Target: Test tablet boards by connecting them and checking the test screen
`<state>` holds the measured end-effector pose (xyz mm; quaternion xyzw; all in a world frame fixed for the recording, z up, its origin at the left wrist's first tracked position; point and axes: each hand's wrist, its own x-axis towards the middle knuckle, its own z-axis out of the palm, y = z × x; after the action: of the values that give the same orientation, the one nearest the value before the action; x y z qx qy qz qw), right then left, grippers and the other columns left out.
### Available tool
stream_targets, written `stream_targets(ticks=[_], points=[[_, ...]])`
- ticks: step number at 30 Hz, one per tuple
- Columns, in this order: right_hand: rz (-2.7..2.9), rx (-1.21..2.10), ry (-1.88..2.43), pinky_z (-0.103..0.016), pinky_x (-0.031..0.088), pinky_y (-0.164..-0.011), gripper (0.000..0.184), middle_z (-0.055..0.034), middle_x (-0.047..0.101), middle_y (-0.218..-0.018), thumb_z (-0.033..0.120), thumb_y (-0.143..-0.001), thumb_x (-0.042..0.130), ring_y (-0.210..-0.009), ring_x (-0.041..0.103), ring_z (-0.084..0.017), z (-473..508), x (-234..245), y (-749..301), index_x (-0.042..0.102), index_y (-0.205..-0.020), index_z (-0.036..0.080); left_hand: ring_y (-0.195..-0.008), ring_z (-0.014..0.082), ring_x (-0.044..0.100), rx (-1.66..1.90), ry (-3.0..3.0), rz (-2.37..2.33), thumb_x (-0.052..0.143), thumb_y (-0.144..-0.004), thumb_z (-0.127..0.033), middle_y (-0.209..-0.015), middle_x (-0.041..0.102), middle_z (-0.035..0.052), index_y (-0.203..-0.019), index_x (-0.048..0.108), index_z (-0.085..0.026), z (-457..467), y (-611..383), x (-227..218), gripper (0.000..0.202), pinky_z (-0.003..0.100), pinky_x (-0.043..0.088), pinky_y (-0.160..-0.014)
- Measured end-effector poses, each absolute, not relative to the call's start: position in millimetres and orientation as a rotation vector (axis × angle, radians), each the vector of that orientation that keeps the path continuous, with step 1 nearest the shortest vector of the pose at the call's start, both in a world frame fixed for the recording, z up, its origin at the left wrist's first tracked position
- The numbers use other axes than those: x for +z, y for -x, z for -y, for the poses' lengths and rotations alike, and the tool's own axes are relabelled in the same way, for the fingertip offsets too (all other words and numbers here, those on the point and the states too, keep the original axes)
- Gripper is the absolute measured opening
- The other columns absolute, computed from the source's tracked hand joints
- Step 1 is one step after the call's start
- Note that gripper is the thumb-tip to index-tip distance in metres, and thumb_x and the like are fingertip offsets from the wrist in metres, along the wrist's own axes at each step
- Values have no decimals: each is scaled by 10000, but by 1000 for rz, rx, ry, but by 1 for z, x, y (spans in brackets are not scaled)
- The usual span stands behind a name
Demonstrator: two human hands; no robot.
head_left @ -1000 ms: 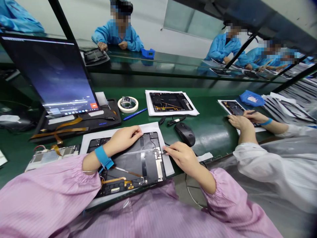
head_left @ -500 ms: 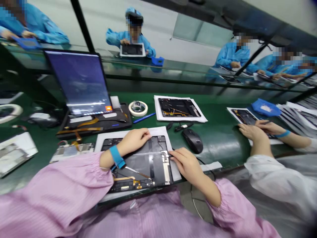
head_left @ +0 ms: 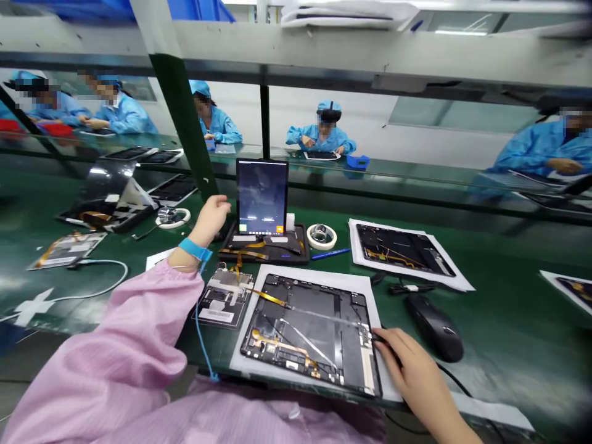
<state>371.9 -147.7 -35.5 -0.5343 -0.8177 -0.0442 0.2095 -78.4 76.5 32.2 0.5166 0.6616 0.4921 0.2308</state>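
Opened black rectangular tablet housing (head_left: 314,330) lies flat on white paper sheet (head_left: 357,283), near edge of green bench (head_left: 504,327), just left of right hand (head_left: 409,361), well apart from left hand (head_left: 211,219). Right fingertips at housing's right edge, pinched around thin black cable end (head_left: 392,348). Left hand raised, beyond housing's upper left corner, fingers bent, just left of upright dark display screen (head_left: 262,197); cannot tell if gripping anything. Hands far apart.
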Motion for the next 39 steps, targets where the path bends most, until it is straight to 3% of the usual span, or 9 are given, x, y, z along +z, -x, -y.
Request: stream_targets(ticks=[4, 7, 14, 20, 23, 27, 32, 39], points=[[2270, -157, 1454, -314, 536, -708, 225, -63, 643, -915, 317, -944, 442, -818, 642, -186, 145, -36, -372, 579, -1069, 190, -771, 272, 633, 1077, -1582, -1731, 587, -504, -216, -755, 672, 73, -794, 620, -159, -92, 100, -4, 298, 348, 482, -748], [2273, -156, 1441, -304, 541, -706, 227, -63, 649, -912, 319, -941, 445, -812, 648, -183, 143, -35, -372, 587, -1064, 193, -690, 246, 614, 1003, -1696, -1639, 623, -498, -271, -660, 648, 28, -686, 598, -197, -92, 99, -14, 203, 329, 467, -681], [2264, -139, 1448, -287, 549, -696, 224, -56, 655, -916, 330, -938, 448, -810, 654, -176, 144, -35, -373, 595, -1053, 207, -651, 214, 575, 1011, -1826, -1625, 698, -576, -472, -630, 596, 10, -669, 544, -209, -95, 101, -20, 319, 305, 418, -624], [2262, -113, 1484, -296, 547, -709, 230, -55, 656, -938, 341, -934, 452, -831, 655, -182, 145, -38, -376, 587, -1077, 223, -614, 193, 537, 1068, -1800, -1594, 687, -560, -362, -611, 565, -8, -656, 537, -206, -96, 99, -22, 238, 306, 411, -615], [2252, -110, 1476, -296, 546, -709, 234, -55, 657, -936, 354, -934, 452, -829, 656, -185, 144, -39, -376, 590, -1075, 230, -700, 202, 575, 1150, -1697, -1540, 630, -537, -309, -722, 618, 17, -781, 585, -185, -99, 100, -15, 278, 312, 450, -691], [2245, -107, 1464, -283, 548, -705, 232, -45, 656, -945, 367, -933, 457, -834, 656, -177, 144, -39, -377, 586, -1079, 242, -839, 219, 616, 1286, -1475, -1484, 567, -581, -368, -876, 660, 71, -921, 599, -162, -110, 102, -1, 399, 317, 474, -748], [2246, -132, 1448, -273, 549, -697, 231, -38, 659, -935, 379, -936, 452, -821, 659, -171, 143, -37, -376, 584, -1067, 243, -712, 198, 608, 1388, -1320, -1447, 598, -585, -438, -744, 639, 56, -825, 608, -149, -124, 95, 3, 375, 303, 468, -660], [2249, -176, 1432, -282, 554, -705, 236, -43, 662, -934, 382, -937, 450, -821, 664, -174, 143, -37, -377, 586, -1061, 234, -767, 199, 605, 1536, -1386, -1380, 783, -528, -383, -772, 648, 42, -793, 588, -149, -125, 77, -7, 404, 306, 474, -750]])
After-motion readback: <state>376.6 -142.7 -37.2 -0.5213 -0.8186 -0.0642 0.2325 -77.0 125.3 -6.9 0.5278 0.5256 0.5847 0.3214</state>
